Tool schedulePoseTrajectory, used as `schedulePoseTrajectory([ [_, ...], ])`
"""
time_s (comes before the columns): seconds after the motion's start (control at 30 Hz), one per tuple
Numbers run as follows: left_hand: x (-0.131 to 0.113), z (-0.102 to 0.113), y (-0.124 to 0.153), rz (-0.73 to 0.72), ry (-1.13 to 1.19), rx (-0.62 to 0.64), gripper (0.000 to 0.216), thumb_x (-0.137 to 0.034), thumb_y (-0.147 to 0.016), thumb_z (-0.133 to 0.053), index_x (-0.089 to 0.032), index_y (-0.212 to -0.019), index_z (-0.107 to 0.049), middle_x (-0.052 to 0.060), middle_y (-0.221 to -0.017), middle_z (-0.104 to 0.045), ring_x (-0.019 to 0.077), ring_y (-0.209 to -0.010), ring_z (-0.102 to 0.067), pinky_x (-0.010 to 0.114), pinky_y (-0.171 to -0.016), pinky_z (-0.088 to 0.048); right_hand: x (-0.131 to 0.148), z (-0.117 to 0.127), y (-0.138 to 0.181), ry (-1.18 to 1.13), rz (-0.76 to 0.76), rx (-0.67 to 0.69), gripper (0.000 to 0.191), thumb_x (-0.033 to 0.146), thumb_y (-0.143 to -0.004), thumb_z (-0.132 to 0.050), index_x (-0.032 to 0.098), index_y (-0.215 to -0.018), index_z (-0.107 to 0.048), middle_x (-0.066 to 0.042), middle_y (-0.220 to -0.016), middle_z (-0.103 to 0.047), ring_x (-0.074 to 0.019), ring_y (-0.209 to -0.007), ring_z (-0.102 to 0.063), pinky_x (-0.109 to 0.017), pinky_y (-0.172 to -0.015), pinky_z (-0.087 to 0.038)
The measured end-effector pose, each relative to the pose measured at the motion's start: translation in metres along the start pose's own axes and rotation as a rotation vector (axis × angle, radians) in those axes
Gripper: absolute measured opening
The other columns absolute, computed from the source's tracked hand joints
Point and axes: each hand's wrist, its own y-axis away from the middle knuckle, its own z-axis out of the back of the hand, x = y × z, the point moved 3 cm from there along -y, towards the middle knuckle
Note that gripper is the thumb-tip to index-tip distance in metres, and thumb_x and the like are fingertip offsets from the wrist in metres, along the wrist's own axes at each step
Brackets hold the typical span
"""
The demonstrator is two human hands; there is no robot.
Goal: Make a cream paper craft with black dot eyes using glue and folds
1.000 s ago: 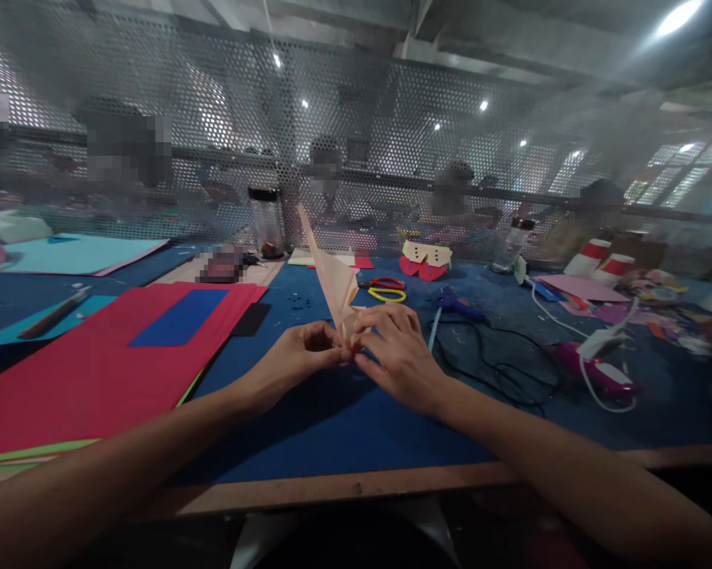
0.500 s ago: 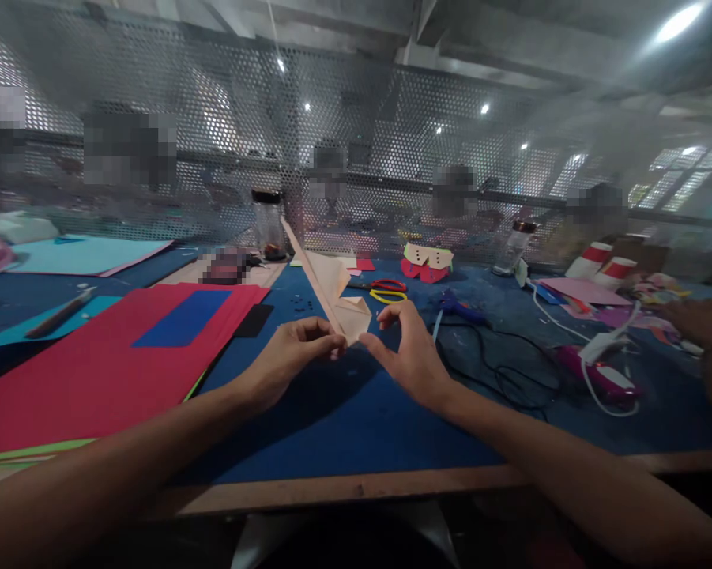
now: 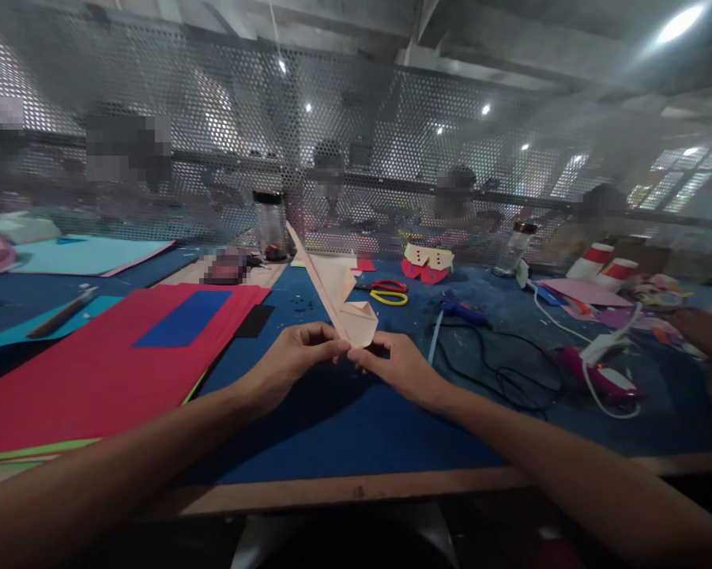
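A cream folded paper [image 3: 335, 284] with a long narrow strip along its left side stands tilted above the blue table. My left hand [image 3: 299, 356] pinches its lower end between thumb and fingers. Beside it, my right hand [image 3: 400, 363] is closed on the bottom right edge of the same paper, thumb in front. The thumbs of both hands nearly meet there. Behind the paper lie scissors [image 3: 389, 295] with red and yellow handles.
Red paper sheets [image 3: 88, 363] are stacked at left, with a blue rectangle [image 3: 183, 318] on top. On the right are a blue glue gun [image 3: 462, 308], its black cord and a purple device [image 3: 598, 374]. Another person's hand [image 3: 699, 328] reaches in at far right. Glass jars [image 3: 269, 225] stand behind.
My right hand has moved left and closed its thumb and fingers on the paper's lower edge. The paper has shifted slightly right. My left hand keeps its pinch.
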Motion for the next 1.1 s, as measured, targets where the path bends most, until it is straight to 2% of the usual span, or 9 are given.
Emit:
schedulePoseTrajectory([
  [0.67,0.002,-0.0003,-0.0006,-0.014,-0.013,0.017,0.029,-0.046,-0.078,-0.081,-0.018,-0.072,-0.074,0.003,-0.075,-0.069,0.0178,-0.075,-0.059,0.03,-0.074,-0.045,-0.0009,0.0012,-0.0011,-0.103,-0.061,0.012,0.043,0.058,-0.088,-0.071,0.015,-0.091,-0.078,-0.004,-0.076,-0.073,-0.0162,-0.068,-0.066,-0.026,-0.067,-0.051],
  [1.1,0.0027,-0.0006,0.0006,-0.013,-0.014,0.039,0.028,-0.044,-0.083,-0.077,-0.018,-0.074,-0.074,0.003,-0.076,-0.069,0.0175,-0.077,-0.059,0.03,-0.076,-0.045,0.0015,0.0011,-0.0012,-0.11,-0.072,0.012,0.041,0.055,-0.089,-0.071,0.014,-0.089,-0.078,-0.005,-0.074,-0.072,-0.0154,-0.066,-0.064,-0.026,-0.064,-0.05],
])
